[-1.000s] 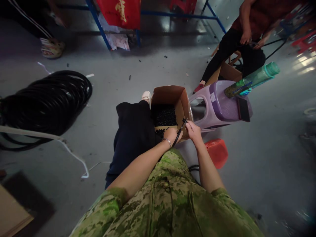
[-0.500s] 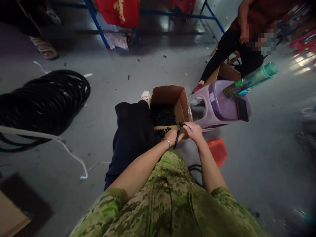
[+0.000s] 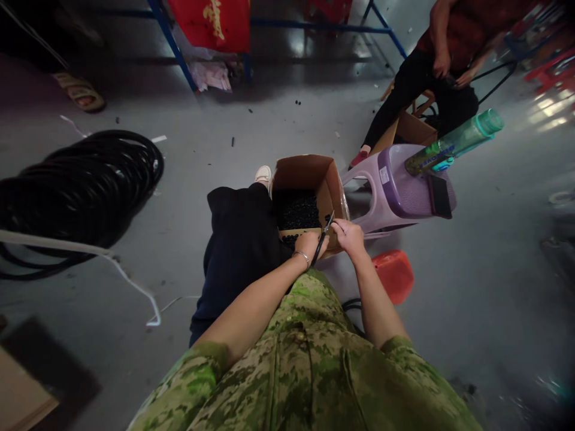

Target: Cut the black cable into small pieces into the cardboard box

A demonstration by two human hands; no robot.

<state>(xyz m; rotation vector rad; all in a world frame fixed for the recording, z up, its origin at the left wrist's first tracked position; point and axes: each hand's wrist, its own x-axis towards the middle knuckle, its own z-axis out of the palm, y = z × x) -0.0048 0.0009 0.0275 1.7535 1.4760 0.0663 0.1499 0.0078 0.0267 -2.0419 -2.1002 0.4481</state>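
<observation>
The left hand (image 3: 309, 244) clamps slender black-handled metal scissors (image 3: 320, 242); the right hand (image 3: 351, 237) is beside the blades (image 3: 330, 220), its grip unclear. Both are at the near right of an open brown cardboard box (image 3: 305, 169) holding small black pieces (image 3: 299, 212). Clean snips likely need fingers kept clear.

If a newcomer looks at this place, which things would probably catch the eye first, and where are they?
Probably the large black coil on the floor at the left, and the green bottle on the purple stool at the right. In the centre, the left hand holds scissors by a cardboard box of small black pieces, with the right hand near the blades.
</observation>
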